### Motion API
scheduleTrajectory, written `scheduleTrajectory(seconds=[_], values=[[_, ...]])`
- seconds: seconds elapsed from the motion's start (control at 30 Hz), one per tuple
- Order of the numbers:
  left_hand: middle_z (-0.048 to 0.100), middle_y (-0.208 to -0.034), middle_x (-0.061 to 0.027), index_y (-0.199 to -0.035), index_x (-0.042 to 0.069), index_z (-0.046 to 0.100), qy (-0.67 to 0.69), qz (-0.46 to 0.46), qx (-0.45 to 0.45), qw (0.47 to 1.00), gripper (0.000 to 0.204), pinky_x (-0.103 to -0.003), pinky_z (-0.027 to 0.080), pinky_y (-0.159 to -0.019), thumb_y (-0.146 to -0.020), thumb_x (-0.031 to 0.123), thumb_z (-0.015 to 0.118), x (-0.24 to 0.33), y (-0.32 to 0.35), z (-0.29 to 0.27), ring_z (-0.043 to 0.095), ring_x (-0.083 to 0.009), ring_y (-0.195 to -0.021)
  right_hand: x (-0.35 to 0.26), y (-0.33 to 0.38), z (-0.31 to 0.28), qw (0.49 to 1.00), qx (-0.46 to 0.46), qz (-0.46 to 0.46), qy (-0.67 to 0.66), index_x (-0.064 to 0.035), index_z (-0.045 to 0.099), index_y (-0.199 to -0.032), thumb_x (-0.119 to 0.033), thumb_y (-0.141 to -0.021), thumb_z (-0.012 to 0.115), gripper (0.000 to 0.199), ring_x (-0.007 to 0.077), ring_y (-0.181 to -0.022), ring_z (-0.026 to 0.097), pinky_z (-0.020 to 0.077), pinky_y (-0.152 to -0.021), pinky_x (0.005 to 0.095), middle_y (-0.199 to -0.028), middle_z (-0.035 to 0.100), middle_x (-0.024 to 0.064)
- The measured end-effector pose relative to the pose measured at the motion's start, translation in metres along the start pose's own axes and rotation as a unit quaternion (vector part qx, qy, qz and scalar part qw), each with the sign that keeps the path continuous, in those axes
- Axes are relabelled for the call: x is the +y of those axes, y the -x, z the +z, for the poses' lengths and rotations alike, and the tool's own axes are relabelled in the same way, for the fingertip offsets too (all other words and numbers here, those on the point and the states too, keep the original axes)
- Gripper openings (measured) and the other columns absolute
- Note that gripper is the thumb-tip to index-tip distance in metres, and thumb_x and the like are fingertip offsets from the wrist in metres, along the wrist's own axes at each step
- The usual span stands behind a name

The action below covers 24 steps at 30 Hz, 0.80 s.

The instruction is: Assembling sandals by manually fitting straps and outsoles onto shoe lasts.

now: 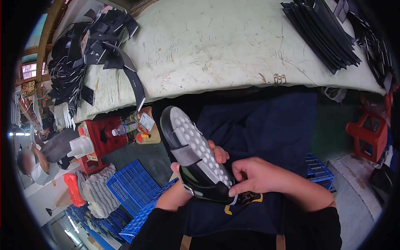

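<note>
A sandal with a black edge, a grey footbed covered in pale round bumps and a grey woven strap is tilted in front of my lap, its toe pointing away from me. Wrapped round it from the left and beneath is my left hand, with fingertips showing at its right side and the thumb by the strap. My right hand is closed, thumb and forefinger pinching the edge at the heel end. Near the left wrist a buckle shows on the black side strap. A dark blue apron covers my lap.
Ahead stands a pale, stained worktable, with a heap of black strips at left and stacked black strips at right. Blue crates and a red stool are at left, another red stool at right. A person is far left.
</note>
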<state>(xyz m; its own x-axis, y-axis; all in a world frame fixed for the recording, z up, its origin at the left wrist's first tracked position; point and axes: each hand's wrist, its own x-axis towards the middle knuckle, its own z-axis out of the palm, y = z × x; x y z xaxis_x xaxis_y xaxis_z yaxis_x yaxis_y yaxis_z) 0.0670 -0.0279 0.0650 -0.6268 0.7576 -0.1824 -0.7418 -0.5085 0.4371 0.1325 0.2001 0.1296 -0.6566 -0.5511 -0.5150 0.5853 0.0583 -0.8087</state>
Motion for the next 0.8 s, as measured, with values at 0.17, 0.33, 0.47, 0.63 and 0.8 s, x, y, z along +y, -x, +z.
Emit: scheduleTrajectory(seconds=[0.17, 0.33, 0.47, 0.63, 0.8], values=[[0.064, -0.103, -0.0163, -0.129, 0.006, 0.052, -0.017, 0.041, 0.003, 0.999, 0.108, -0.045, 0.045, -0.092, -0.059, 0.087, 0.067, 0.000, -0.003, 0.006, 0.060, -0.0303, -0.095, -0.024, 0.005, -0.017, 0.960, 0.180, -0.204, 0.065, -0.0034, 0.061, -0.100, -0.043, -0.075, 0.087, 0.053, 0.0169, -0.081, 0.056, 0.0473, -0.071, 0.0303, -0.095, 0.060, 0.0093], [0.062, -0.115, -0.0174, -0.135, 0.006, 0.050, -0.038, -0.031, 0.042, 0.998, 0.112, -0.044, 0.045, -0.098, -0.060, 0.088, 0.065, 0.013, 0.003, 0.031, 0.059, -0.0304, -0.106, -0.035, -0.036, 0.017, 0.838, 0.313, -0.427, 0.134, 0.0014, 0.047, -0.132, -0.065, -0.089, 0.058, 0.080, 0.0302, -0.112, 0.050, 0.0428, -0.096, 0.0399, -0.123, 0.048, 0.0204], [0.056, -0.131, -0.0173, -0.144, 0.007, 0.044, -0.182, -0.144, 0.246, 0.941, 0.109, -0.042, 0.042, -0.107, -0.063, 0.075, 0.068, 0.026, 0.009, 0.047, 0.054, -0.0304, -0.123, -0.026, -0.066, 0.024, 0.820, 0.295, -0.489, 0.028, 0.0008, 0.043, -0.135, -0.072, -0.094, 0.043, 0.084, 0.0243, -0.108, 0.049, 0.0427, -0.091, 0.0365, -0.125, 0.045, 0.0194], [0.053, -0.133, -0.0100, -0.142, 0.007, 0.041, -0.042, -0.067, 0.090, 0.993, 0.093, -0.038, 0.039, -0.110, -0.071, 0.060, 0.066, 0.024, 0.006, 0.043, 0.051, -0.0244, -0.124, -0.016, -0.071, 0.021, 0.795, 0.292, -0.532, -0.003, 0.0013, 0.048, -0.134, -0.077, -0.092, 0.036, 0.090, 0.0336, -0.113, 0.051, 0.0422, -0.097, 0.0420, -0.123, 0.050, 0.0222], [0.044, -0.147, -0.0148, -0.154, 0.006, 0.030, 0.090, -0.094, 0.042, 0.991, 0.100, -0.039, 0.032, -0.117, -0.068, 0.042, 0.067, 0.028, 0.008, 0.064, 0.044, -0.0285, -0.136, -0.010, -0.049, 0.005, 0.735, 0.364, -0.563, 0.101, -0.0001, 0.048, -0.132, -0.079, -0.090, 0.036, 0.090, 0.0346, -0.113, 0.052, 0.0431, -0.096, 0.0424, -0.124, 0.051, 0.0243]])
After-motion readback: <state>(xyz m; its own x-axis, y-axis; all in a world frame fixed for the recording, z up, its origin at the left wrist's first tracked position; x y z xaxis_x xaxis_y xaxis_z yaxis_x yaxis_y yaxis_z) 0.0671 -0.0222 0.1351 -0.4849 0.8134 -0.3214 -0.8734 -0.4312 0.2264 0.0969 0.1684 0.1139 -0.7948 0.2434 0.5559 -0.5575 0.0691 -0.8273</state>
